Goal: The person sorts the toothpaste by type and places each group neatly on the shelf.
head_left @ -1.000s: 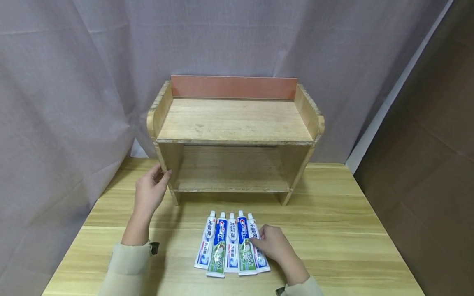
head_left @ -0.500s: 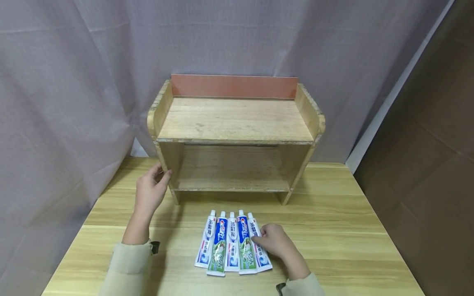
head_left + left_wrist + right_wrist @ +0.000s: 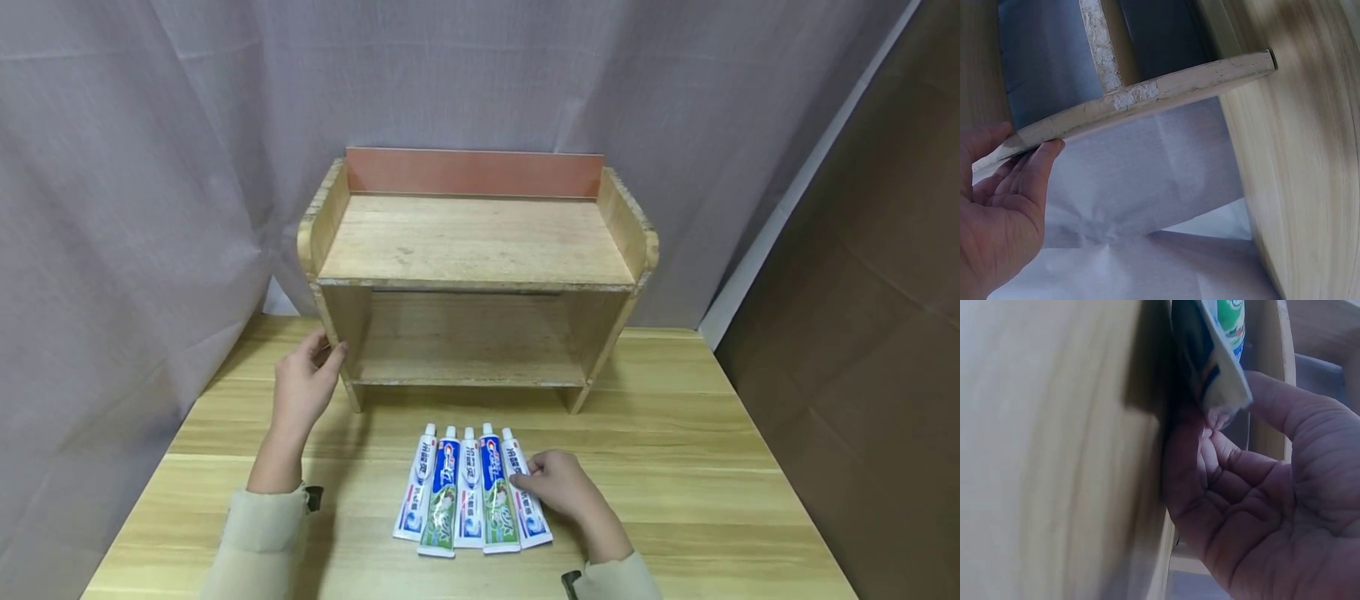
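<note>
A small two-tier wooden shelf (image 3: 472, 242) stands on the table. My left hand (image 3: 303, 387) holds its left side panel (image 3: 1141, 94), with the thumb on one face and the fingers on the other. In front of the shelf, several toothpaste tubes lie side by side, caps pointing towards it; white ones alternate with blue-and-green ones (image 3: 442, 500). At the right end of this row, my right hand (image 3: 564, 485) pinches the edge of a white toothpaste tube (image 3: 534, 521). The right wrist view shows thumb and fingers on either side of that tube, its flat end nearest the camera.
Both shelf boards are bare, and a reddish back strip (image 3: 472, 172) runs along the top. The wood-grain table (image 3: 697, 467) extends on both sides of the tubes. Grey cloth (image 3: 480, 75) hangs behind, and a brown cloth panel (image 3: 862, 250) borders the right.
My right hand has shifted slightly right, and the flat end of the rightmost toothpaste tube has swung a little outward. My left hand stays on the shelf panel.
</note>
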`<action>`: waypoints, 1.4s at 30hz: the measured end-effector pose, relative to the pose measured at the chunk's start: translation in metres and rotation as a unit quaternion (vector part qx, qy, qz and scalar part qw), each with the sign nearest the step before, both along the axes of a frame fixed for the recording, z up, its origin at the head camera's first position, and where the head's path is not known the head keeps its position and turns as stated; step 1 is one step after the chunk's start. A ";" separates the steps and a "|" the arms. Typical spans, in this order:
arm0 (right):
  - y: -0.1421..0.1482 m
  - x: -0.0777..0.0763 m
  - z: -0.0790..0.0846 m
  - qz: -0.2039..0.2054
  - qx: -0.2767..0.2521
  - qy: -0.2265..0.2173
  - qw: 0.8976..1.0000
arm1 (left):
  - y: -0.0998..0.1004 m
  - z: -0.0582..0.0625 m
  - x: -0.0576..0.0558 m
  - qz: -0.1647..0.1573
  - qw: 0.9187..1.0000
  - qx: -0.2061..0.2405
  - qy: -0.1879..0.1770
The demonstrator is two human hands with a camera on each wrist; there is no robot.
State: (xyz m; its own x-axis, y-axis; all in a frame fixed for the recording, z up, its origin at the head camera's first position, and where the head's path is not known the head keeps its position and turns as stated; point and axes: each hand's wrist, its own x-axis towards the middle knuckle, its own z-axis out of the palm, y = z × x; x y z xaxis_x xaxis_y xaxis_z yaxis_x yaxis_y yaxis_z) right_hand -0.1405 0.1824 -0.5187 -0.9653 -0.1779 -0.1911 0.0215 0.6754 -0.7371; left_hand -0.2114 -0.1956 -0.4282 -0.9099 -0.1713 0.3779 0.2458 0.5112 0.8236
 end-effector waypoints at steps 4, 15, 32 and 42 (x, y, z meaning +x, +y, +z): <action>0.002 -0.002 0.000 0.001 -0.002 -0.004 1.000 | 0.000 0.001 0.000 0.000 1.000 -0.001 -0.002; 0.004 0.005 0.001 -0.002 -0.028 -0.011 1.000 | -0.001 -0.005 0.001 -0.004 1.000 0.000 0.002; 0.005 0.007 0.009 -0.007 -0.054 0.020 0.998 | 0.000 -0.005 0.000 0.011 1.000 -0.009 0.002; 0.008 0.007 0.013 -0.023 -0.067 0.031 0.997 | 0.000 -0.006 0.000 0.013 1.000 -0.006 0.001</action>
